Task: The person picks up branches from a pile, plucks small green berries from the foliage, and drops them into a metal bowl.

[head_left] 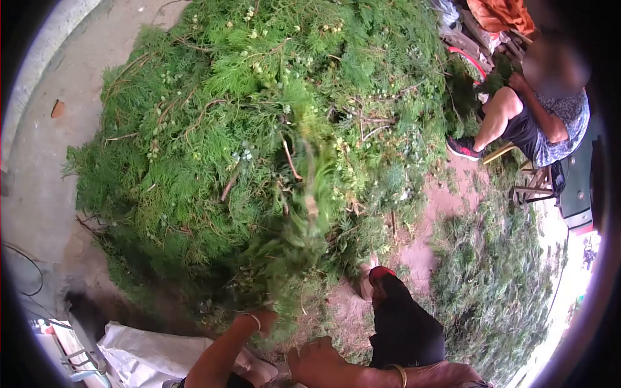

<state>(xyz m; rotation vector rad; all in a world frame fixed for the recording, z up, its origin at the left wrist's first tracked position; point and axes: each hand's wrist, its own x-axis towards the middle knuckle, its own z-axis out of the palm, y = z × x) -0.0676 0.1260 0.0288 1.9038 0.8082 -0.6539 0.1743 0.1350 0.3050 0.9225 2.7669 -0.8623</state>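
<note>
A large pile of green conifer branches (pixel 194 155), with flat feathery sprays and small pale cones, spreads in front of me. My left hand (pixel 264 319), with a bracelet at its wrist, is at the pile's near edge. Its fingers are blurred and partly hidden against the greenery, so its grip does not show. Closer to my body is my right hand (pixel 317 361), a bangle on its wrist. Its fingers are curled inward, and what they may hold is hidden. A motion-blurred leafy branch (pixel 307 187) stands out over the middle of the pile.
Another person (pixel 550 123) sits on a stool at the right. My leg in black trousers (pixel 404 323) extends forward. Loose clippings (pixel 488 284) cover the ground at right. A white sack (pixel 149 352) lies at lower left; an orange cloth (pixel 501 14) is at the back right.
</note>
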